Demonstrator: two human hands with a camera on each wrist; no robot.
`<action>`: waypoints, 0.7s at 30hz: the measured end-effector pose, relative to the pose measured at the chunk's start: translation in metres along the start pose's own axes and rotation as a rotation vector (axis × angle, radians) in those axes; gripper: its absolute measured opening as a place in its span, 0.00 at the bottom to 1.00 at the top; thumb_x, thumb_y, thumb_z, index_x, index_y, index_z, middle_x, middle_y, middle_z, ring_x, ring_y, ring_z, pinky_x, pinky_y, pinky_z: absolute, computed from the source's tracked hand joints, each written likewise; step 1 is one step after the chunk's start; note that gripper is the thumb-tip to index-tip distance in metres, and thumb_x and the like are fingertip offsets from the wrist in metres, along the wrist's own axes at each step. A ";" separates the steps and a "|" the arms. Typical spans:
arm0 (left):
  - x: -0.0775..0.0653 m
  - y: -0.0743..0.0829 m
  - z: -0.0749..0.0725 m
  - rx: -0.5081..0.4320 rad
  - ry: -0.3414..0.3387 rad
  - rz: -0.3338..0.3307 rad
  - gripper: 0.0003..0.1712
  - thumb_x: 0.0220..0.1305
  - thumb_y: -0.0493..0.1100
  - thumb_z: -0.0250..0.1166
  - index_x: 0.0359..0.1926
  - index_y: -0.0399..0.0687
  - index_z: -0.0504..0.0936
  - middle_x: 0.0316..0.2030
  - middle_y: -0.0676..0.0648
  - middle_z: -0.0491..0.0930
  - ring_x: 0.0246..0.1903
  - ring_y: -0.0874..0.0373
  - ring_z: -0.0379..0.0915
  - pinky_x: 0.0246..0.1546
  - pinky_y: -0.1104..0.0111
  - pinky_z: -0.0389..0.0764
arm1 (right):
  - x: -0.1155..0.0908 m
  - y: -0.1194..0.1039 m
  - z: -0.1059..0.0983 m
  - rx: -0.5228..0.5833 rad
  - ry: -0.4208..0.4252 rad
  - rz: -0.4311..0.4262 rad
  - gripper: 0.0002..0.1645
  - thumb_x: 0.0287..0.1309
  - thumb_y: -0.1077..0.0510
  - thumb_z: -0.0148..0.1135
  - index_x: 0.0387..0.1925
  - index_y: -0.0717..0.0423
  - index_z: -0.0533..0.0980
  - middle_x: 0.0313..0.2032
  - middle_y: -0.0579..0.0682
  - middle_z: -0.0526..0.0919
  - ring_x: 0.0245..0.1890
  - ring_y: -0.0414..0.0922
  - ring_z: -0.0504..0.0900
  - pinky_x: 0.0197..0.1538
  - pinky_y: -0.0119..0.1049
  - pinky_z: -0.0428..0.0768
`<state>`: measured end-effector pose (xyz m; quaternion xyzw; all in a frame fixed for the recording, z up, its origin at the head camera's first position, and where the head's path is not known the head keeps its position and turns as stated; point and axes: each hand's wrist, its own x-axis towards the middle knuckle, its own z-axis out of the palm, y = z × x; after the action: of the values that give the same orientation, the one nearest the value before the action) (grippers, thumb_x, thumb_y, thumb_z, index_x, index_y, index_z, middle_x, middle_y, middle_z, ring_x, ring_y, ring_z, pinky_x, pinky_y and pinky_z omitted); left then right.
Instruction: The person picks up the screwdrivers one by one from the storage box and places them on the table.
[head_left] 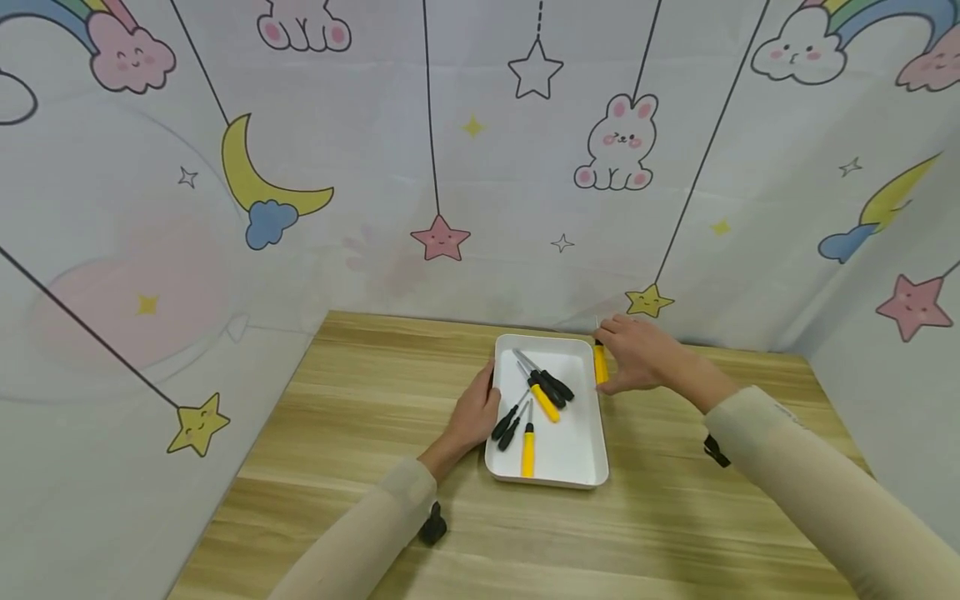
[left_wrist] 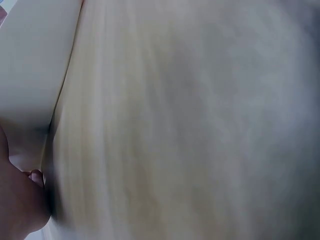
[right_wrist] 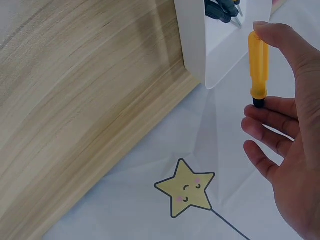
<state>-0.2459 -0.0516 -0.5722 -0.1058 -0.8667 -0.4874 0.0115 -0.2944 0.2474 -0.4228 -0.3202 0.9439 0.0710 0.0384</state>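
A yellow-handled screwdriver (right_wrist: 258, 65) is pinched in my right hand (head_left: 636, 354), the thumb at the handle's end and the fingers by its black collar. It is held beside the right rim of a white tray (head_left: 573, 450). My left hand (head_left: 477, 408) rests against the tray's left side. Inside the tray lie two yellow-handled screwdrivers, one near the front (head_left: 528, 454) and one in the middle (head_left: 545, 403), among several black-handled screwdrivers (head_left: 510, 432). In the left wrist view the left hand (left_wrist: 20, 200) touches the tray's outer wall (left_wrist: 37, 65).
The tray stands on a wood-grain table (head_left: 360, 400) near its back edge. Behind and beside the table hangs a white cloth (head_left: 360, 125) printed with stars, moons and rabbits. Dark wrist cameras are worn at the left sleeve (head_left: 432, 525) and the right sleeve (head_left: 716, 451).
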 end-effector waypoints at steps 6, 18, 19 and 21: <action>-0.001 0.000 0.000 -0.003 0.000 -0.011 0.34 0.83 0.40 0.45 0.84 0.38 0.52 0.82 0.39 0.56 0.80 0.46 0.52 0.79 0.52 0.56 | -0.002 0.005 0.002 0.012 0.000 0.017 0.57 0.48 0.30 0.78 0.67 0.65 0.75 0.63 0.63 0.79 0.64 0.64 0.77 0.67 0.63 0.75; 0.004 0.000 0.001 -0.020 0.007 -0.005 0.33 0.83 0.38 0.44 0.84 0.37 0.52 0.82 0.39 0.56 0.80 0.47 0.52 0.79 0.52 0.56 | -0.009 0.017 0.004 0.028 0.043 -0.016 0.53 0.51 0.33 0.78 0.66 0.66 0.76 0.62 0.64 0.80 0.62 0.65 0.78 0.64 0.63 0.76; 0.005 0.000 0.001 -0.018 0.007 -0.005 0.34 0.83 0.38 0.44 0.84 0.37 0.52 0.82 0.39 0.56 0.80 0.47 0.52 0.79 0.52 0.56 | -0.010 0.018 0.004 0.026 0.043 -0.018 0.53 0.51 0.33 0.78 0.66 0.66 0.76 0.61 0.63 0.80 0.62 0.65 0.78 0.64 0.63 0.76; 0.005 0.001 0.001 -0.021 0.009 -0.005 0.33 0.83 0.38 0.44 0.84 0.37 0.52 0.82 0.40 0.56 0.80 0.47 0.51 0.79 0.53 0.56 | -0.011 0.019 0.004 0.023 0.044 -0.022 0.52 0.51 0.33 0.78 0.65 0.65 0.76 0.60 0.63 0.80 0.61 0.64 0.78 0.63 0.63 0.77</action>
<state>-0.2506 -0.0500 -0.5714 -0.1014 -0.8618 -0.4969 0.0130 -0.2970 0.2693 -0.4234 -0.3314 0.9418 0.0529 0.0222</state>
